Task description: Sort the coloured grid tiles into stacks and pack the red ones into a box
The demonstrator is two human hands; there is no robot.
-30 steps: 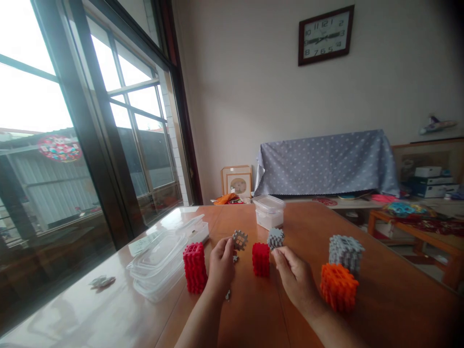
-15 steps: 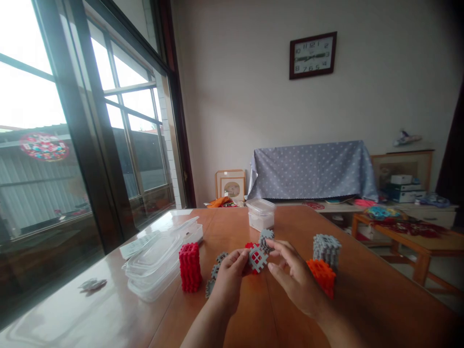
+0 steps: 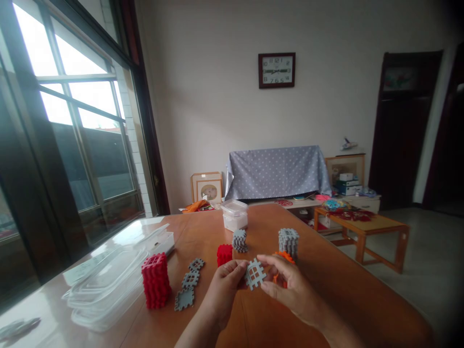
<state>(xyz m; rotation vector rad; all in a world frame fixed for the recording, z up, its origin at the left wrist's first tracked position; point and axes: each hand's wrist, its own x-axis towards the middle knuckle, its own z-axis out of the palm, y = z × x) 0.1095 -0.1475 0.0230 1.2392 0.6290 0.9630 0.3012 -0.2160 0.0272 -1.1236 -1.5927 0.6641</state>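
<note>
A grey waffle-block tile (image 3: 255,274) with a four-pane window is held up over the table. My left hand (image 3: 226,282) pinches its left edge between thumb and fingers. At the tile's right side, my right hand (image 3: 292,290) has its index fingertip by the upper corner and its thumb by the lower one. Behind my hands stand a red stack (image 3: 224,254) and a small grey stack (image 3: 239,240) of tiles. Orange tiles (image 3: 284,256) are partly hidden by my right hand. Loose grey tiles (image 3: 190,279) lie in a row left of my left hand.
A tall red stack (image 3: 155,280) stands at left, beside clear plastic containers and lids (image 3: 108,275). Another grey stack (image 3: 288,242) is at right. A lidded clear box (image 3: 235,216) sits farther back. Beyond the table's right edge is a low wooden table (image 3: 366,224).
The view has turned right, so the table things appear farther left. The grey tile has tilted a little between my hands, and my right fingertips have come closer to its edge.
</note>
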